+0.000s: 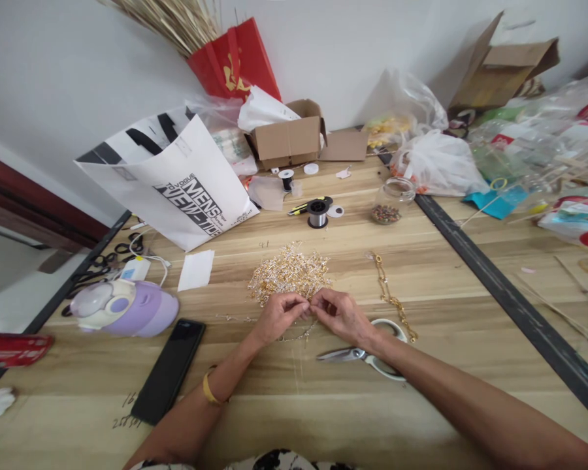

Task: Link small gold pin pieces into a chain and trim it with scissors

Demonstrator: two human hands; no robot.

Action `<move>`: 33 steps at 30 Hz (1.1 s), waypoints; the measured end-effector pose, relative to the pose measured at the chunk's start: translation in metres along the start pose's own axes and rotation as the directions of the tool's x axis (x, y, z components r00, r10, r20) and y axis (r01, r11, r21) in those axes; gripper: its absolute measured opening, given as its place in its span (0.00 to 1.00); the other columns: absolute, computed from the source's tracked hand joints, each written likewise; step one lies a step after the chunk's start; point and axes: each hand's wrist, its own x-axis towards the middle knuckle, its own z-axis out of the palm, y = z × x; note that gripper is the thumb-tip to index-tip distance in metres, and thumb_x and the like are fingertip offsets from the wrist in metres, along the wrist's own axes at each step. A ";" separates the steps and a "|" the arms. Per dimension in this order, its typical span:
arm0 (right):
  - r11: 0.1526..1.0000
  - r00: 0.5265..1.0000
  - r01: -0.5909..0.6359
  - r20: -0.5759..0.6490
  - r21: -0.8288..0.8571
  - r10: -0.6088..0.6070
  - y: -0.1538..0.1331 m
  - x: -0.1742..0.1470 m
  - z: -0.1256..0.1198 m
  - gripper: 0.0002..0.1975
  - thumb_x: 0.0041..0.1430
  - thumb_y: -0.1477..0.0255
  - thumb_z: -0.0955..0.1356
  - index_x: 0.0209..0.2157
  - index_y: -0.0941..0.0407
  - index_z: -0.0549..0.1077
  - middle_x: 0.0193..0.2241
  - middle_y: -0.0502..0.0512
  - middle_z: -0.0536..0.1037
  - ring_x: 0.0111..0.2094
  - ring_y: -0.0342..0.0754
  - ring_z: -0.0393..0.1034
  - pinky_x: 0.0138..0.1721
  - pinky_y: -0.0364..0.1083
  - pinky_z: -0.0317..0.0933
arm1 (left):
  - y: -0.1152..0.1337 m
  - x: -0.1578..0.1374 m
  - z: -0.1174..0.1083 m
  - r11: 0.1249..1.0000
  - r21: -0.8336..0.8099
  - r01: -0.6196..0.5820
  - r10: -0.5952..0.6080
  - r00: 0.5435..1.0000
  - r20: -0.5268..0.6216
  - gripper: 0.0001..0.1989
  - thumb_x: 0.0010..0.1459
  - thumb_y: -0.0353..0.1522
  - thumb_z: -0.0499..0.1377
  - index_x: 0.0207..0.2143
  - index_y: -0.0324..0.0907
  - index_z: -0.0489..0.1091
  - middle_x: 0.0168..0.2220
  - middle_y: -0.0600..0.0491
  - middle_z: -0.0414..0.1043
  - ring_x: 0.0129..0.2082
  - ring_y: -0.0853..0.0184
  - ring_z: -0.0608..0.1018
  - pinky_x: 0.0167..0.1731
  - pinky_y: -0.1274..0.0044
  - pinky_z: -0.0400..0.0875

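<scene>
My left hand [283, 316] and my right hand [340, 314] meet fingertip to fingertip, both pinched. What sits between the fingertips is too small to make out. A thin beaded chain [298, 335] hangs or lies just below them. Right behind the fingers is a heap of small gold and clear beaded pieces [290, 271]. Scissors with pale handles [340, 354] lie partly open under my right wrist, the forearm covering some of the handle. Further right, a gold chain [385, 287] is stretched out on the wooden table [274, 398].
Behind the heap stand a wire spool [317, 214], a utility knife [298, 208] and a glass jar [388, 205] of beads. At left are a white bag [176, 189], a purple bottle [140, 309] and a black phone [169, 369]. Plastic bags [438, 163] crowd the back right.
</scene>
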 end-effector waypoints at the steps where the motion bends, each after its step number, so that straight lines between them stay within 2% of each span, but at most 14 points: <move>1: 1.000 1.000 -0.001 0.004 0.004 0.001 0.000 0.000 0.000 0.03 0.55 0.75 0.64 0.29 0.58 0.69 0.20 0.47 0.69 0.21 0.39 0.60 0.23 0.38 0.54 | 0.000 0.000 0.000 1.000 0.004 -0.006 0.006 1.000 0.003 0.10 0.56 0.32 0.57 0.26 0.36 0.72 0.23 0.52 0.73 0.25 0.70 0.75 0.29 0.80 0.70; 11: 1.000 1.000 -0.019 0.024 0.008 0.018 0.005 0.002 -0.002 0.08 0.60 0.71 0.61 0.30 0.58 0.69 0.19 0.46 0.65 0.22 0.40 0.57 0.24 0.39 0.51 | -0.003 0.000 -0.002 0.998 0.057 -0.014 0.016 0.999 -0.031 0.10 0.57 0.34 0.56 0.26 0.36 0.69 0.24 0.54 0.71 0.24 0.71 0.75 0.28 0.80 0.69; 17: 0.999 0.999 -0.025 0.023 -0.020 0.025 0.003 0.003 -0.003 0.07 0.60 0.72 0.61 0.32 0.58 0.69 0.20 0.47 0.68 0.22 0.40 0.59 0.24 0.39 0.52 | -0.004 0.000 -0.004 0.992 0.119 -0.031 0.040 0.996 -0.080 0.11 0.58 0.36 0.53 0.28 0.38 0.68 0.24 0.55 0.71 0.23 0.72 0.74 0.27 0.81 0.68; 22: 0.994 0.999 0.009 0.034 -0.113 -0.005 0.004 0.001 -0.002 0.06 0.58 0.72 0.63 0.32 0.58 0.70 0.21 0.47 0.68 0.22 0.40 0.59 0.24 0.40 0.52 | -0.003 -0.001 -0.006 0.989 0.143 -0.040 0.056 0.993 -0.105 0.11 0.59 0.36 0.52 0.28 0.39 0.66 0.25 0.55 0.69 0.24 0.71 0.74 0.27 0.81 0.68; 26: 0.985 0.999 0.026 0.028 -0.171 -0.021 0.003 0.000 -0.001 0.05 0.56 0.72 0.64 0.31 0.57 0.71 0.21 0.48 0.67 0.21 0.41 0.58 0.24 0.40 0.51 | -0.004 -0.001 -0.006 0.984 0.170 -0.061 0.079 0.992 -0.101 0.11 0.60 0.37 0.52 0.29 0.39 0.66 0.24 0.55 0.68 0.24 0.71 0.73 0.27 0.80 0.66; 33: 0.997 0.999 -0.032 0.040 -0.076 0.036 0.003 0.001 -0.003 0.07 0.57 0.70 0.64 0.34 0.58 0.71 0.18 0.44 0.62 0.21 0.40 0.56 0.24 0.40 0.50 | 0.003 -0.001 0.000 0.934 0.336 -0.119 0.140 0.989 -0.038 0.11 0.60 0.35 0.51 0.29 0.39 0.68 0.23 0.56 0.66 0.24 0.72 0.68 0.27 0.81 0.61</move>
